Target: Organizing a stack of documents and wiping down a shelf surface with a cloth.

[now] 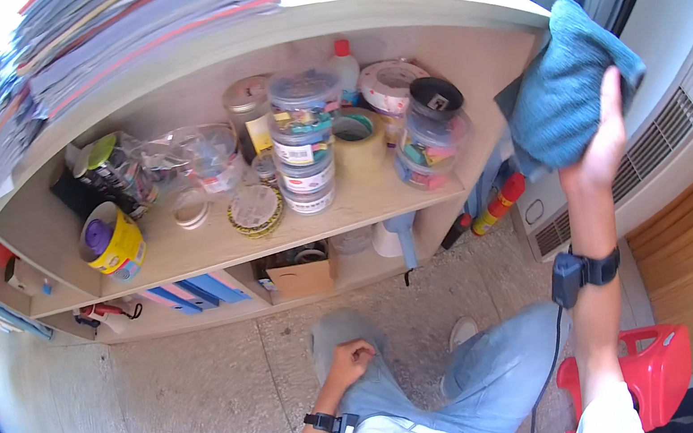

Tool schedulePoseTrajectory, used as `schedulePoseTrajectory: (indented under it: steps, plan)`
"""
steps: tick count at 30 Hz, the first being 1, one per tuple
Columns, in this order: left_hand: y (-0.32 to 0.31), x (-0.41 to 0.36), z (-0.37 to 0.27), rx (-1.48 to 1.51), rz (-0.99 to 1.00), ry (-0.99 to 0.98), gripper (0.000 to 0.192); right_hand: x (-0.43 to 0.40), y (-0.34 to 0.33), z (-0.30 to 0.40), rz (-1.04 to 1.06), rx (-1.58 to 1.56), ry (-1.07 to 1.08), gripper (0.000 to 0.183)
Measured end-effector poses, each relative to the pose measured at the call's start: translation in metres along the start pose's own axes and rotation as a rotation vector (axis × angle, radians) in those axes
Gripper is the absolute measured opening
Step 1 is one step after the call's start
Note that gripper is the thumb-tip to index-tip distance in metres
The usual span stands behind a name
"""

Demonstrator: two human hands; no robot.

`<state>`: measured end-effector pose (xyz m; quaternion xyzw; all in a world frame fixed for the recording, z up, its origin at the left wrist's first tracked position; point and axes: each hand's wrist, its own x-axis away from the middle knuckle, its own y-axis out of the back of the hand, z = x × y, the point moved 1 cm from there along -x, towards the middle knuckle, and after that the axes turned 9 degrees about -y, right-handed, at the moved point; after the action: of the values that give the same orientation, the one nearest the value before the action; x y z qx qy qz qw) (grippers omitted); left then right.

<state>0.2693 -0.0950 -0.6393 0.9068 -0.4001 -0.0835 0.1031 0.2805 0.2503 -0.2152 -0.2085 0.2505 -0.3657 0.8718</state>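
Raised at the right end of a wooden shelf unit, my right hand holds a blue-green cloth against or beside the unit's end; the contact itself is hidden. The thumb lies over the cloth, the other fingers are out of sight. My left hand rests on my knee, fingers curled, with nothing visible in it. Before me on the middle shelf stand a stack of clear round tubs, rolls of tape, a yellow container and a red-capped bottle.
Stacked papers lie on the unit's top. Below are blue folders and a cardboard box. A red and yellow can stands beside the unit's right end. At right are a white vented appliance and a red plastic container.
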Motion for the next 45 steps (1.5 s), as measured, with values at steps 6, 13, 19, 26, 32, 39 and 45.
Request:
schedulePoseTrajectory:
  steps: [6, 13, 19, 26, 32, 39, 45]
  plan:
    - [0.004, -0.006, -0.001, -0.032, 0.032, 0.013, 0.018, 0.062, 0.075, -0.030, 0.105, -0.135, -0.372, 0.052]
    - [-0.007, -0.021, -0.003, -0.083, -0.003, 0.018, 0.017, 0.122, 0.111, -0.152, -0.133, -0.092, -1.179, 0.053]
    - [-0.005, -0.019, 0.001, -0.100, -0.038, 0.155, 0.017, 0.135, 0.123, -0.173, -0.051, -0.146, -1.358, 0.057]
    - [-0.012, -0.030, 0.007, -0.016, -0.107, 0.191, 0.016, 0.127, 0.125, -0.173, -0.035, -0.120, -1.234, 0.056]
    - [-0.012, -0.032, 0.014, -0.033, -0.074, 0.149, 0.015, 0.128, 0.138, -0.178, -0.126, -0.071, -1.262, 0.059]
    - [-0.019, -0.039, -0.004, 0.110, -0.057, 0.172, 0.029, 0.132, 0.137, -0.171, -0.073, -0.093, -1.261, 0.063]
    - [-0.016, -0.050, -0.083, 0.620, -0.047, 0.094, 0.071, 0.150, 0.145, -0.172, 0.114, -0.009, -1.408, 0.050]
